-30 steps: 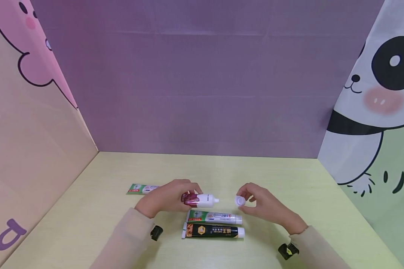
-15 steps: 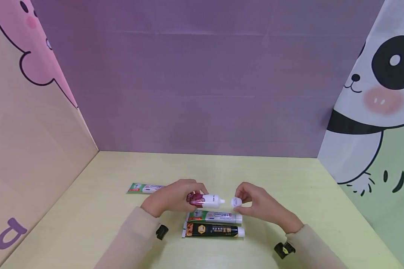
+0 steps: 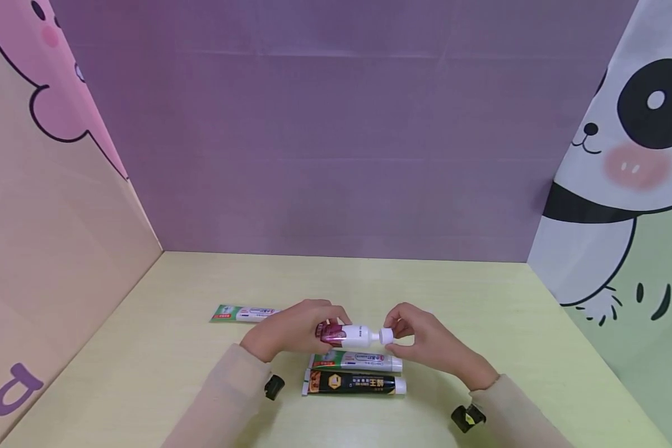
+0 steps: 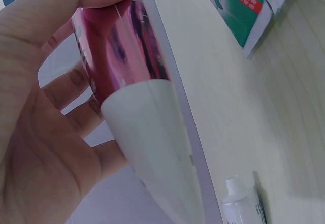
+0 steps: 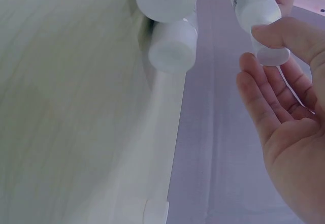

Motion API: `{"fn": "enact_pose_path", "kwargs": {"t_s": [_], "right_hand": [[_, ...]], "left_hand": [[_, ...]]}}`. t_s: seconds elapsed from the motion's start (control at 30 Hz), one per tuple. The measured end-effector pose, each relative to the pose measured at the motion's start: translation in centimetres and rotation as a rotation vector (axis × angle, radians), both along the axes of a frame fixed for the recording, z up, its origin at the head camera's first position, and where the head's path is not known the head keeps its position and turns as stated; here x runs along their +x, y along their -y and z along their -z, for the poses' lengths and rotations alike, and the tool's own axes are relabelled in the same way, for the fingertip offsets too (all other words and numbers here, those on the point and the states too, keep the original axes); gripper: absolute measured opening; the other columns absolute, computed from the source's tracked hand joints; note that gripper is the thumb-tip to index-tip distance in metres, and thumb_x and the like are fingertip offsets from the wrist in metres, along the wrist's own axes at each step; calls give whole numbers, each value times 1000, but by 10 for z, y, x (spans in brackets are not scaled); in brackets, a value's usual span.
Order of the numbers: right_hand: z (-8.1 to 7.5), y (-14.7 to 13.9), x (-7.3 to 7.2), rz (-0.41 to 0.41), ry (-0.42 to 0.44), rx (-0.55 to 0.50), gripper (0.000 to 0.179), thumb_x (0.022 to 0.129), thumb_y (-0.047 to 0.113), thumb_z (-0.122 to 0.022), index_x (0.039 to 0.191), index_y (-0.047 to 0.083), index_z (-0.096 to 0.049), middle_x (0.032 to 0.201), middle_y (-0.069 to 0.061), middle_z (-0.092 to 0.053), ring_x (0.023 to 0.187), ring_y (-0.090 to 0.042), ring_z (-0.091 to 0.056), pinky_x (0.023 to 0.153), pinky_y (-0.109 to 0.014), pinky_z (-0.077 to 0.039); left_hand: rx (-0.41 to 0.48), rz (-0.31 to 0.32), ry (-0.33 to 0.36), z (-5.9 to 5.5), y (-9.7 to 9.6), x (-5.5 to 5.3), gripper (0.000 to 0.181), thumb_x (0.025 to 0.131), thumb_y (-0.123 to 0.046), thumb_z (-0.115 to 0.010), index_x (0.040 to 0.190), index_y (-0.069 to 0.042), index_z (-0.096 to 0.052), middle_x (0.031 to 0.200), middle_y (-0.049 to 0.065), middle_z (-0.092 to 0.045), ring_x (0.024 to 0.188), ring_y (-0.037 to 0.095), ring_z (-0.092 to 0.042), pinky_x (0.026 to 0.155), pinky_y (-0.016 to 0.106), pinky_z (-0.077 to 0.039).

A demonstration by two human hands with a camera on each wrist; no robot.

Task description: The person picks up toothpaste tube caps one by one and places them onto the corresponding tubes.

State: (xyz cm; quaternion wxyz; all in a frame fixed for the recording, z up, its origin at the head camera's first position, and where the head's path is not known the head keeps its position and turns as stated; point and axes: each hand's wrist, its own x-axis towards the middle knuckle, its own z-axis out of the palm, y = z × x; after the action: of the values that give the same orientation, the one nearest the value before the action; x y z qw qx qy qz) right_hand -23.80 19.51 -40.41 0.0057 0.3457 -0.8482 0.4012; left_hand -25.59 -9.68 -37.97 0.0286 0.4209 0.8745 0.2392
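My left hand (image 3: 297, 326) grips a magenta-and-white toothpaste tube (image 3: 355, 336) by its body, held level above the table with the nozzle to the right. In the left wrist view, the thumb lies across the shiny magenta part, and the white end (image 4: 157, 137) tapers downward. Thumb and fingers of my right hand (image 3: 425, 336) pinch a white cap (image 3: 386, 336). The cap sits over the nozzle tip, with some of the neck showing between it and the tube's shoulder. In the right wrist view, the right thumb presses against the cap (image 5: 271, 54) from above.
Below the hands lie a green-and-white toothpaste tube (image 3: 364, 361) and a black one (image 3: 353, 382), side by side, both capped. Another green-and-white tube (image 3: 243, 313) lies partly behind the left hand; its bare nozzle (image 4: 234, 186) shows in the left wrist view. A purple wall (image 3: 341, 155) stands behind.
The left hand has moved right with the tube and the right hand left with the cap. The gap between them has closed; the cap has turned to face the nozzle and meets it.
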Motion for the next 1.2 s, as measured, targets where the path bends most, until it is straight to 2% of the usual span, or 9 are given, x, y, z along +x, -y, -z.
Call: {"fn": "enact_pose_path", "kwargs": {"t_s": [0.3, 0.53, 0.77, 1.1, 1.2], "right_hand": [[1, 5, 0, -14, 6, -9, 31, 84, 6, -80, 105, 9, -58, 98, 2, -61, 88, -14, -65, 83, -35, -56], [3, 8, 1, -5, -6, -11, 32, 83, 5, -81, 104, 9, -58, 97, 2, -60, 87, -16, -65, 82, -32, -56], [3, 9, 1, 6, -3, -3, 30, 84, 8, -81, 105, 10, -59, 94, 4, -62, 84, -16, -65, 81, -40, -57], [0, 7, 3, 42, 68, 25, 23, 92, 22, -75, 107, 9, -63, 87, 6, -64, 76, -11, -61, 69, -29, -53], [1, 7, 3, 40, 72, 39, 21, 95, 25, -70, 106, 8, -65, 87, 6, -64, 77, -11, -60, 70, -28, -53]], "left_hand": [[-8, -10, 5, 0, -2, -1, 43, 78, -9, -82, 116, -22, -67, 94, -11, -58, 82, 8, -54, 73, 24, -49], [-5, -8, 3, -1, -3, 0, 43, 78, -7, -81, 116, -21, -67, 95, -10, -59, 82, 9, -54, 73, 24, -50], [-4, -13, -6, 1, -3, -1, 43, 79, -8, -80, 117, -20, -67, 95, -9, -59, 82, 9, -55, 73, 23, -50], [7, -33, -22, -1, -3, 3, 42, 79, -9, -80, 118, -19, -68, 98, -7, -61, 82, 10, -54, 72, 23, -50], [5, -33, -27, -2, -3, 4, 42, 79, -8, -80, 118, -18, -68, 98, -8, -60, 82, 10, -54, 72, 23, -50]]}}
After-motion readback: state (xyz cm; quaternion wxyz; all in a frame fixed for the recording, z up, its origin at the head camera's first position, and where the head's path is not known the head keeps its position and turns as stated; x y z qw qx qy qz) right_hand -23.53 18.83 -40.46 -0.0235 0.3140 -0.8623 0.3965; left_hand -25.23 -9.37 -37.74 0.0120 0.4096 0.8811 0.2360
